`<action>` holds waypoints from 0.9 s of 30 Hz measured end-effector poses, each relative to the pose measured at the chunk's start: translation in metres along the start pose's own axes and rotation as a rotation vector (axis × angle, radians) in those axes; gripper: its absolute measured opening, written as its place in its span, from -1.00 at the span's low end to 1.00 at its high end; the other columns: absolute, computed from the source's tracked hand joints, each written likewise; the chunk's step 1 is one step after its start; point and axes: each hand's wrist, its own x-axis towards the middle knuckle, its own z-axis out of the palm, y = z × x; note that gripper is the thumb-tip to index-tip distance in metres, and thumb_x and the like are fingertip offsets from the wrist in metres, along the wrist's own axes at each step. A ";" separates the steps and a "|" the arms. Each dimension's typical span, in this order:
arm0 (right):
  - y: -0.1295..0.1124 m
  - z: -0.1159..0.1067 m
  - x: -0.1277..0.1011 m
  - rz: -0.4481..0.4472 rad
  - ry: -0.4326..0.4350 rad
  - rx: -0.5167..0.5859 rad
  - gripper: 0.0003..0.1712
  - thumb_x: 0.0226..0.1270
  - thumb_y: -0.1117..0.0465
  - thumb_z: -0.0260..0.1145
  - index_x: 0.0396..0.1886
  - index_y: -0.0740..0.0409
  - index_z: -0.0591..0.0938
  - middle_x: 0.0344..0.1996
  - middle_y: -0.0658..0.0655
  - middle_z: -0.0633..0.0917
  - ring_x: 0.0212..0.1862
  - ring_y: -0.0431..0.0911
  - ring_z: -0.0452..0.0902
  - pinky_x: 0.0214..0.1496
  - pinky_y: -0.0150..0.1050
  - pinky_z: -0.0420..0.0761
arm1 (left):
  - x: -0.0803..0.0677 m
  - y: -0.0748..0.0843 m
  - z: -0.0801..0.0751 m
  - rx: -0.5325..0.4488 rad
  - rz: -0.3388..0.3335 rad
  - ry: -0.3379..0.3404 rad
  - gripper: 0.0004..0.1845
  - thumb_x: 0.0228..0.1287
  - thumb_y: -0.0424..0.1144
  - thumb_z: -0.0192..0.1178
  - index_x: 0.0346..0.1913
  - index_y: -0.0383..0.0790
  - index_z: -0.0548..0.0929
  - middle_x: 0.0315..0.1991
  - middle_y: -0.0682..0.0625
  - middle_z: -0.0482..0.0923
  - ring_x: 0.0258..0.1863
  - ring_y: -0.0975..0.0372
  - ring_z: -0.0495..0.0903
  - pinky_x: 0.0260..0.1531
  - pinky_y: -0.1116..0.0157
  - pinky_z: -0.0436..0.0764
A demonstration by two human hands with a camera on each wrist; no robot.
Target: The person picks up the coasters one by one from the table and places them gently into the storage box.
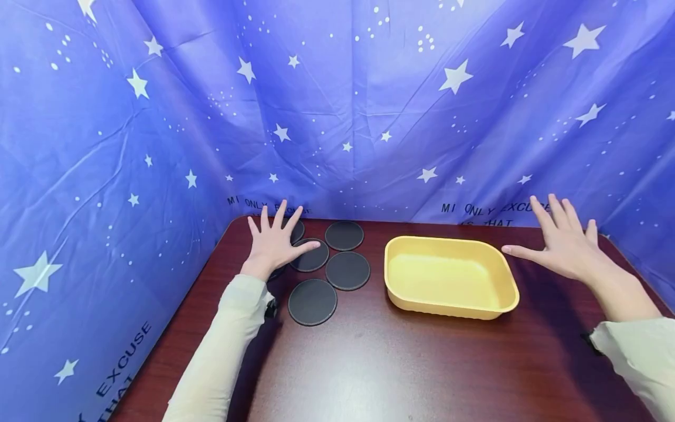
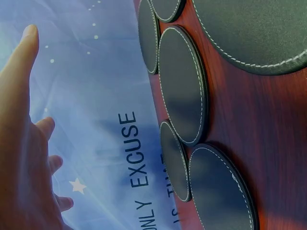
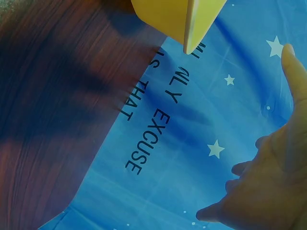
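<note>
Hands spread flat: left hand [image 1: 274,246] over coasters [image 1: 312,301], right hand [image 1: 566,246] beside tray [image 1: 508,281].

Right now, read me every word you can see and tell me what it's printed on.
"EXCUSE" over "THAT": blue star cloth, lower left of head view.
"MI ONLY EXCUSE" over "THAT": cloth behind the yellow tray, partly cut off.
"ONLY EXCUSE": cloth, left wrist view.
Coasters and tray: no text.

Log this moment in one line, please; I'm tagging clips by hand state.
left hand: open, spread over black coasters | right hand: open, right of yellow tray | tray: empty | surface: dark wood table
</note>
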 end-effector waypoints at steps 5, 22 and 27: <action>-0.001 0.002 -0.004 -0.013 -0.006 0.010 0.33 0.22 -0.38 0.28 0.62 0.01 -0.35 0.55 0.46 -0.34 0.55 0.38 -0.61 0.27 0.69 -0.37 | -0.003 0.000 0.001 -0.001 -0.001 -0.003 0.10 0.05 0.68 -0.10 0.60 0.33 -0.17 0.66 0.01 -0.33 0.58 -0.28 -0.29 0.41 -0.46 -0.27; 0.006 0.027 -0.021 -0.099 -0.002 0.130 0.32 0.21 -0.19 0.40 0.62 0.16 -0.27 0.56 0.48 -0.22 0.56 0.43 -0.41 0.33 0.65 -0.29 | -0.016 -0.017 0.006 -0.065 -0.005 0.005 0.11 0.10 0.60 -0.01 0.61 0.19 -0.11 0.65 -0.03 -0.21 0.58 -0.26 -0.21 0.52 -0.28 -0.13; 0.002 0.035 -0.024 -0.148 0.008 0.183 0.31 0.19 -0.11 0.43 0.60 0.29 -0.21 0.53 0.55 -0.15 0.56 0.42 -0.38 0.36 0.62 -0.30 | -0.017 -0.023 0.007 -0.091 -0.008 0.010 0.12 0.10 0.59 0.01 0.62 0.14 -0.08 0.64 -0.07 -0.16 0.57 -0.28 -0.19 0.56 -0.21 -0.12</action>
